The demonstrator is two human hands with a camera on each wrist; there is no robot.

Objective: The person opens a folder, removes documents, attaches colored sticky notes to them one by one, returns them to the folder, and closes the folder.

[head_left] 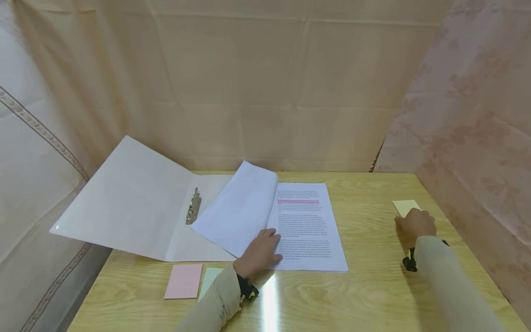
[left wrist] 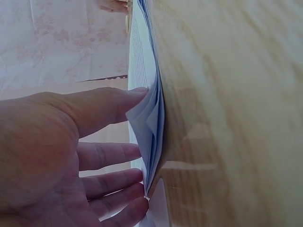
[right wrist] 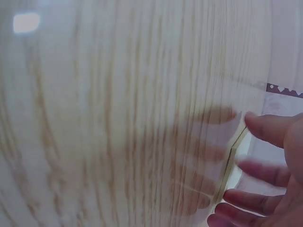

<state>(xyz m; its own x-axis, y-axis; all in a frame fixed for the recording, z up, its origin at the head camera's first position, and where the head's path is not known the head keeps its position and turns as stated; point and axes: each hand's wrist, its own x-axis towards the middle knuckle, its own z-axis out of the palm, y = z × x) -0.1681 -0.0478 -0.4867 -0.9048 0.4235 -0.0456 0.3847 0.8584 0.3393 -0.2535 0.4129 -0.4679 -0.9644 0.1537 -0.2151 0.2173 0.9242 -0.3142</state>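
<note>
My left hand [head_left: 260,252] rests on a stack of printed sheets [head_left: 307,230], near its lower left corner. In the left wrist view the thumb lies over the page and the other fingers [left wrist: 111,153] reach along the bent corner of the sheets. Just above this hand, a turned page [head_left: 240,207] is folded back to the left. Far to the right, my right hand [head_left: 416,223] is over a yellow sticky note pad [head_left: 405,205]. The right wrist view shows its thumb and loosely bent fingers [right wrist: 258,201] around the edge of the pad, which lies on the table.
A white folder [head_left: 128,203] lies open on the left, its cover reaching past the table edge, with a metal clip [head_left: 193,206] at the spine. A pink sticky note pad [head_left: 183,281] and a partly covered green one [head_left: 209,280] lie in front. Curtains [head_left: 269,92] surround the table [head_left: 365,286].
</note>
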